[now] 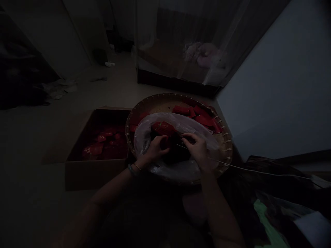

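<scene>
Both hands meet over the dark opening of a clear plastic bag [178, 119], which lies spread with its rim folded out in a round woven bamboo tray [227, 137]. My left hand [156, 148], with bangles at the wrist, is closed on a dark red piece [168, 140] too dim to make out fully. The fingertips of my right hand [196, 146] are pinched together just beside it; what they hold is hidden. A thin pale strand [181, 146] shows below those fingertips. Behind the hands, a shiny red packet [164, 128] lies inside the bag opening.
Several red packets [204, 119] lie at the tray's back right. Left of the tray stands a cardboard box [82, 175] with red pieces inside. A white cord [258, 171] runs off to the right. A netted bed [165, 62] and a pale wall [279, 89] stand beyond.
</scene>
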`<act>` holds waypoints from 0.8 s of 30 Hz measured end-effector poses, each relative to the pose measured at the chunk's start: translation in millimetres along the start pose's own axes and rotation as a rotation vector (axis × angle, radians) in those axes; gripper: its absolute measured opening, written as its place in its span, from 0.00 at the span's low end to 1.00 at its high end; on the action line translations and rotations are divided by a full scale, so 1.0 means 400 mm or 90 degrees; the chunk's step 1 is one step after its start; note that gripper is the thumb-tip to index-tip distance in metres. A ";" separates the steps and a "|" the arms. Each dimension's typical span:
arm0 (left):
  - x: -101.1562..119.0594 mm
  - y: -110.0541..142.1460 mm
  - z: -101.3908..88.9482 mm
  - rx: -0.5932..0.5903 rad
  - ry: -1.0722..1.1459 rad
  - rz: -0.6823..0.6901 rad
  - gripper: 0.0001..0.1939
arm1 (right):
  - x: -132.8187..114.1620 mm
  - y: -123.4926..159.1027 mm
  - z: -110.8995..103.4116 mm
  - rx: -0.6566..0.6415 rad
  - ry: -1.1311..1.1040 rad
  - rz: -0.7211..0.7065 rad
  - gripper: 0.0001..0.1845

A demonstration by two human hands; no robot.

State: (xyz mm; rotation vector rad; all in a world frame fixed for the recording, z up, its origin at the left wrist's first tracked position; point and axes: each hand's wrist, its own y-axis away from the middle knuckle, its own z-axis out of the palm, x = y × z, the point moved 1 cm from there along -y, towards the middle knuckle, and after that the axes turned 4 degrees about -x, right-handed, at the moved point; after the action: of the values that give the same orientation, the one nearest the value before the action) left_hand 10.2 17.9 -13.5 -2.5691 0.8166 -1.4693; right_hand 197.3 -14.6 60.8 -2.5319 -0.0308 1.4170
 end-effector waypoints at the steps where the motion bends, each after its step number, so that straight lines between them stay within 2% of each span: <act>1: 0.001 0.000 0.000 0.005 0.011 -0.006 0.28 | 0.011 0.002 0.003 -0.018 -0.001 0.007 0.12; 4: 0.004 0.000 0.000 0.019 0.017 -0.027 0.26 | 0.037 0.009 0.022 -0.076 -0.003 0.029 0.16; 7: 0.006 0.001 0.001 0.016 -0.005 -0.027 0.26 | 0.038 0.010 0.048 -0.097 -0.026 0.044 0.23; 9: 0.005 0.000 0.002 0.009 -0.026 -0.022 0.28 | 0.028 0.009 0.062 -0.112 -0.016 0.029 0.20; 13: 0.003 -0.001 0.004 0.002 -0.063 -0.030 0.28 | 0.011 0.006 0.069 -0.095 0.047 -0.022 0.07; 17: 0.000 -0.003 0.008 -0.003 -0.079 -0.035 0.30 | 0.004 0.007 0.059 -0.063 0.045 -0.025 0.08; 21: -0.003 -0.002 0.010 -0.007 -0.086 -0.019 0.30 | -0.004 0.008 0.059 -0.022 0.054 -0.070 0.09; 24: -0.001 0.000 0.008 -0.017 -0.071 -0.011 0.30 | 0.002 0.010 0.081 -0.074 0.117 -0.093 0.12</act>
State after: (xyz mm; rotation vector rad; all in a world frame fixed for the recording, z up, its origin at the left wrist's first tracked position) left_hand 12.6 17.5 -15.5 -2.6559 0.8063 -1.3148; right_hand 170.1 -12.2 43.0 -2.6817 -0.2661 1.1549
